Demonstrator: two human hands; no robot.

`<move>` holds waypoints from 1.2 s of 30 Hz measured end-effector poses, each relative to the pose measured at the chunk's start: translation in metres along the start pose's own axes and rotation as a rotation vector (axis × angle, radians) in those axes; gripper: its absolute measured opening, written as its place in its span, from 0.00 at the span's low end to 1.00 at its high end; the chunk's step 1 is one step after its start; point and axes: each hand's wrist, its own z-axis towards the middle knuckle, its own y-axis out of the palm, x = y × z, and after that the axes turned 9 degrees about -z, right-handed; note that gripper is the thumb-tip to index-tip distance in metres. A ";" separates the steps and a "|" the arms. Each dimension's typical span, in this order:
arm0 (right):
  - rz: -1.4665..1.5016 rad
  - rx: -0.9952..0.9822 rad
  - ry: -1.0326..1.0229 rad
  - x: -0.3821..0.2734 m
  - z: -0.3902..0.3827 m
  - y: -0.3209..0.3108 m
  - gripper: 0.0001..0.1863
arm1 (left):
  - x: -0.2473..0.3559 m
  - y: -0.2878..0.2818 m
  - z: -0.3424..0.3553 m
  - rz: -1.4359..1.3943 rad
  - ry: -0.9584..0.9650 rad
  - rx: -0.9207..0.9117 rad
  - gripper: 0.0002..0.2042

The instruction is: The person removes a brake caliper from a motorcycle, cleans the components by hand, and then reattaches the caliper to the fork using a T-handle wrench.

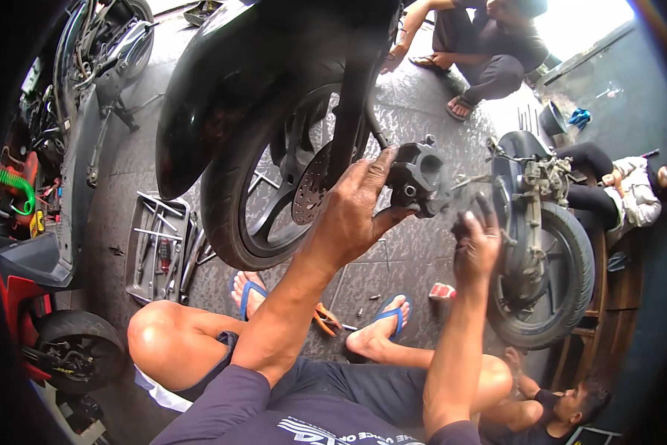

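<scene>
- Centre of the frame, and the left hand [354, 202] has the caliper [420, 178], thumb below, fingers above, closed firmly on its near side!
- That caliper sits just right of centre, a little above the middle, with the hose [375, 122] coming down beside it.
- Right of it, the right hand [476, 248] is up, fingers half curled and apart from the caliper; they blur, so I can't tell whether it has hold of anything small.
- Left of centre stands the wheel [216, 208], its drilled disc [305, 194] just behind the left hand.
- Lower left, the tray [134, 259], loaded with tools!
- Bottom centre, orange-handled pliers [326, 319] on the floor between the sandalled feet.
- Upper right, a co-worker [489, 52] crouches.
</scene>
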 end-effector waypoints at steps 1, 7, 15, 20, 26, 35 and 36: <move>0.035 -0.100 -0.007 -0.039 -0.009 0.008 0.20 | 0.001 0.000 0.000 0.005 0.005 0.012 0.40; 0.029 -0.442 -0.017 -0.118 -0.048 0.043 0.23 | 0.006 -0.003 0.004 -0.009 0.005 0.021 0.40; 0.640 -0.544 0.404 -0.126 -0.058 0.059 0.29 | 0.006 -0.004 0.002 0.042 0.021 0.024 0.39; 0.495 -0.452 0.362 -0.133 -0.053 0.068 0.25 | 0.008 -0.005 0.003 0.024 -0.022 -0.006 0.39; 0.112 -0.413 0.030 -0.129 -0.043 0.086 0.16 | 0.000 -0.003 0.002 0.086 0.033 0.015 0.39; -0.321 -0.405 -0.276 -0.126 -0.034 0.111 0.13 | 0.002 -0.004 0.002 0.099 -0.030 0.011 0.40; -0.338 -0.417 -0.296 -0.126 -0.034 0.115 0.13 | 0.002 -0.003 0.002 0.091 -0.028 0.016 0.40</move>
